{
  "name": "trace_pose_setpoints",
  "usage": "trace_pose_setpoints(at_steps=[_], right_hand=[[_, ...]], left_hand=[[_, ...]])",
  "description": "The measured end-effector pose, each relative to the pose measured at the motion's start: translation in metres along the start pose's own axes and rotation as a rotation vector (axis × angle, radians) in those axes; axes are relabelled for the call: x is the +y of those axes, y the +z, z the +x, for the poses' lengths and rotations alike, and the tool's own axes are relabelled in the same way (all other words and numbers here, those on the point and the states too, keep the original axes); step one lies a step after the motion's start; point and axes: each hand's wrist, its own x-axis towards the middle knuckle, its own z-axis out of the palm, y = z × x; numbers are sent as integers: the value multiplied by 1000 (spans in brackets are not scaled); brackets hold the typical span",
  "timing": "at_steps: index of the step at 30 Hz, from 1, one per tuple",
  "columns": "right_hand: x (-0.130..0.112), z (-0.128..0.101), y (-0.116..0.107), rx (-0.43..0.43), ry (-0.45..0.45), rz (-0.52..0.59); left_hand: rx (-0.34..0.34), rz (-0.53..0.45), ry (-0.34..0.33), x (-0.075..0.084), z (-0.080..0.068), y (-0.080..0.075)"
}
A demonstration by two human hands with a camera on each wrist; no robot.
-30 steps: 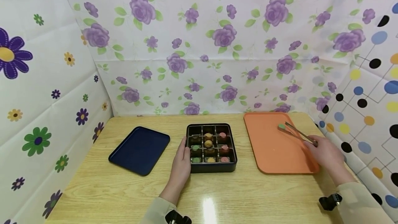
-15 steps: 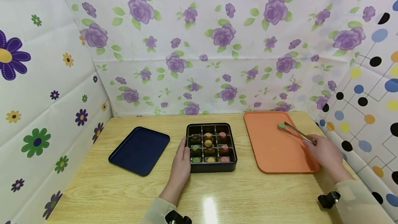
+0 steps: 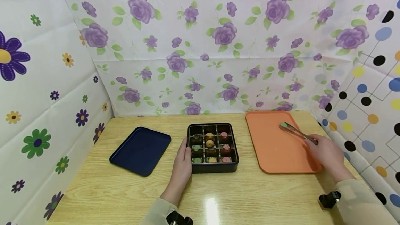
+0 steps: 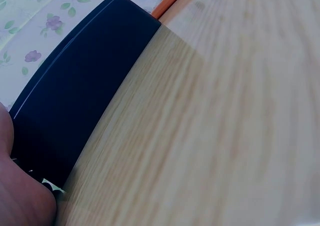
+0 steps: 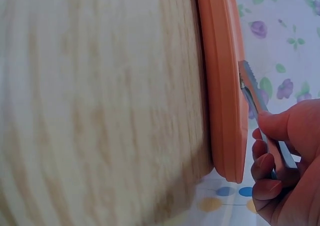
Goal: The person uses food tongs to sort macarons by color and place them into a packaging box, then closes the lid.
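Little moved since earlier frame: tongs (image 3: 298, 134) and sweet (image 3: 283, 125) shifted marginally. Right hand (image 3: 326, 155) clamped on tongs, tips closed on green sweet over orange tray (image 3: 275, 152). Left hand (image 3: 182, 164) flat against left wall of box (image 3: 213, 167), fingers straight. Blue tray (image 3: 140, 150) left of box, apart.

We get a head cam looking down over the table (image 3: 125, 190); both wrist cams sit super close, probably skimming that same tabletop.
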Motion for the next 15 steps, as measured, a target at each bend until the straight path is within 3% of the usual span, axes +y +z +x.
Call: trace_pose_setpoints(at_steps=[15], right_hand=[[-1, 1, 2, 50, -19, 0]], left_hand=[[5, -4, 5, 1, 0, 0]])
